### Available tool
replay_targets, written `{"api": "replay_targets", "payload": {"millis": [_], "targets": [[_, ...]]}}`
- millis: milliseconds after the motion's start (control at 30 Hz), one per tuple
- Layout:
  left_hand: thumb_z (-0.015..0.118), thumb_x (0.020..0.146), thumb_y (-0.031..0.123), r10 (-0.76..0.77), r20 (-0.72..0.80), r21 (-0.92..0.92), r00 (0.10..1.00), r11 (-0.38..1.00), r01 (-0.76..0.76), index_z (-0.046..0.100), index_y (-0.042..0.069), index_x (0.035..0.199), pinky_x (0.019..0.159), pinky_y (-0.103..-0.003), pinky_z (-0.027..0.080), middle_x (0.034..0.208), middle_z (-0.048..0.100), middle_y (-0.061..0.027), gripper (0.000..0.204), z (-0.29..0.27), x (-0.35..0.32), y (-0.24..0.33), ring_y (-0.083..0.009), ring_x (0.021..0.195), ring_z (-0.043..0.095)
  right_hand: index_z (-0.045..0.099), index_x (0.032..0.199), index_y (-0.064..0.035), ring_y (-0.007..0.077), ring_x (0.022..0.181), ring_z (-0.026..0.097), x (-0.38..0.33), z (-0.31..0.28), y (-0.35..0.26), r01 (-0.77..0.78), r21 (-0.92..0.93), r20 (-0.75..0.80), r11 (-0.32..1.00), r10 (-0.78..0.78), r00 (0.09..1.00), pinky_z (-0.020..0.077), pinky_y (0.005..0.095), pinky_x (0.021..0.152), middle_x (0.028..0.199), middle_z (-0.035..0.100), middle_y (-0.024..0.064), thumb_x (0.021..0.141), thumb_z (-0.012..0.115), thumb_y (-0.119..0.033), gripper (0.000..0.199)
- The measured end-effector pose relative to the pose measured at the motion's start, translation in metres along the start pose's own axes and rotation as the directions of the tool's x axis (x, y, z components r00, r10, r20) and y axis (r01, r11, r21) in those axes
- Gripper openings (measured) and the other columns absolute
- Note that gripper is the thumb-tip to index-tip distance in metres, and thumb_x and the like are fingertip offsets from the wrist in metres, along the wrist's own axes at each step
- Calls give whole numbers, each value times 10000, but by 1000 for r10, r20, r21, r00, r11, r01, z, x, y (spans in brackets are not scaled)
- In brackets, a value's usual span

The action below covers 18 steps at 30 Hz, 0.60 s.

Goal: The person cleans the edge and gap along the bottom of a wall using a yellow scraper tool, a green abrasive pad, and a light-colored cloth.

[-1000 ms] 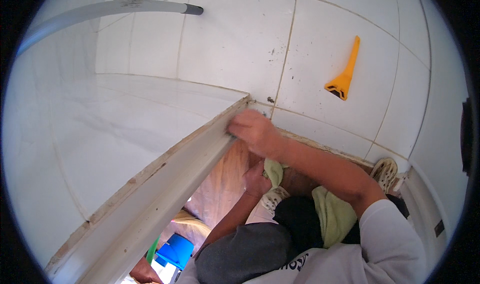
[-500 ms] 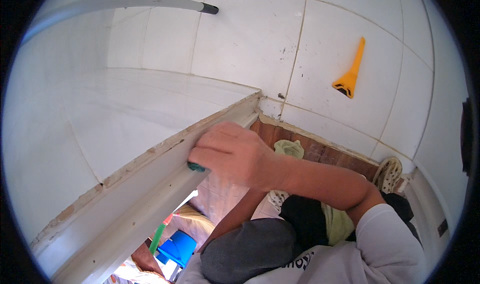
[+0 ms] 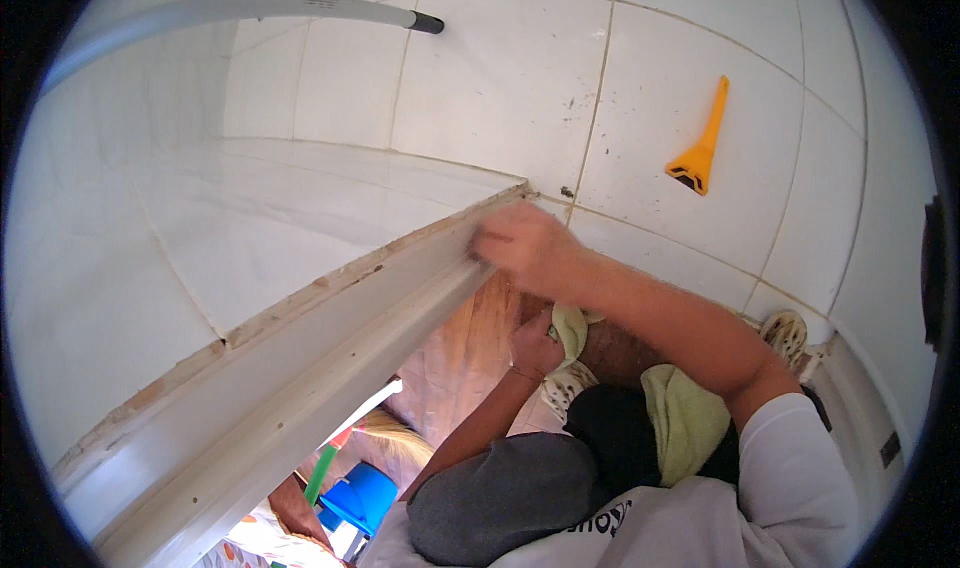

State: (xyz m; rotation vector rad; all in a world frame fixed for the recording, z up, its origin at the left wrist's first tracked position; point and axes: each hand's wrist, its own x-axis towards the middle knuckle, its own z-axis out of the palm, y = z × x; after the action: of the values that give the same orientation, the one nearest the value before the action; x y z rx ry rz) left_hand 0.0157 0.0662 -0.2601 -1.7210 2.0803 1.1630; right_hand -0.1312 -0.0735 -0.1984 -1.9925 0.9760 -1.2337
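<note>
My right hand (image 3: 528, 246) is closed and presses against the white door frame (image 3: 400, 303), near its far end by the tiled corner. Motion blurs it, and what it grips is hidden now; the earlier frame shows a dark green scouring pad under its fingers. Lower down, my left hand (image 3: 537, 348) is closed around a pale green cloth (image 3: 570, 334), above the brown floor. Another pale green cloth (image 3: 685, 423) lies over my thigh.
A yellow scraper (image 3: 700, 148) rests on the white tiles (image 3: 690, 38), among dark specks. A grey pole (image 3: 300, 6) with a black tip crosses the upper left. Beyond the frame are a blue bucket (image 3: 362, 496), a broom (image 3: 390, 436) and part of another person (image 3: 295, 513).
My right hand has slid along the frame, away from me toward the tiled corner. My left hand, hidden before, now shows with the pale green cloth in it.
</note>
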Motion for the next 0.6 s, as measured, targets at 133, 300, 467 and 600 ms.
{"api": "replay_targets", "payload": {"millis": [133,300,467,600], "targets": [[555,798,344,-89,17,0,996,996,89,455,95,1202,862,-330,426,1215,484,-117,484,-5,-11,-3,-231,1102,474,544,770,-29,248,732,522,21,-1,-29,75,-12,-43,997,-75,996,428,344,650,733,488,85,644,528,-125,159],[596,755,335,-21,-184,-276,983,961,-31,475,87,1195,863,-361,420,1191,500,-147,520,-8,-9,10,-272,1101,471,561,785,-63,252,753,537,32,-6,-45,87,195,-207,977,-45,977,443,364,684,744,507,85,663,531,-108,134],[591,763,325,86,-264,5,961,996,-88,509,85,1164,841,-378,424,1144,528,-165,474,1,-7,-9,-299,1075,488,566,829,-7,268,753,538,18,7,-21,57,102,-151,993,-42,988,437,362,648,788,532,106,631,536,-130,236],[603,740,293,75,-317,-21,945,996,-86,553,83,1088,768,-383,440,1018,565,-165,410,14,-8,-18,-312,953,530,556,786,-34,242,757,535,75,-18,-107,239,238,-426,941,-121,897,450,355,666,771,515,80,620,554,-123,188]]}}
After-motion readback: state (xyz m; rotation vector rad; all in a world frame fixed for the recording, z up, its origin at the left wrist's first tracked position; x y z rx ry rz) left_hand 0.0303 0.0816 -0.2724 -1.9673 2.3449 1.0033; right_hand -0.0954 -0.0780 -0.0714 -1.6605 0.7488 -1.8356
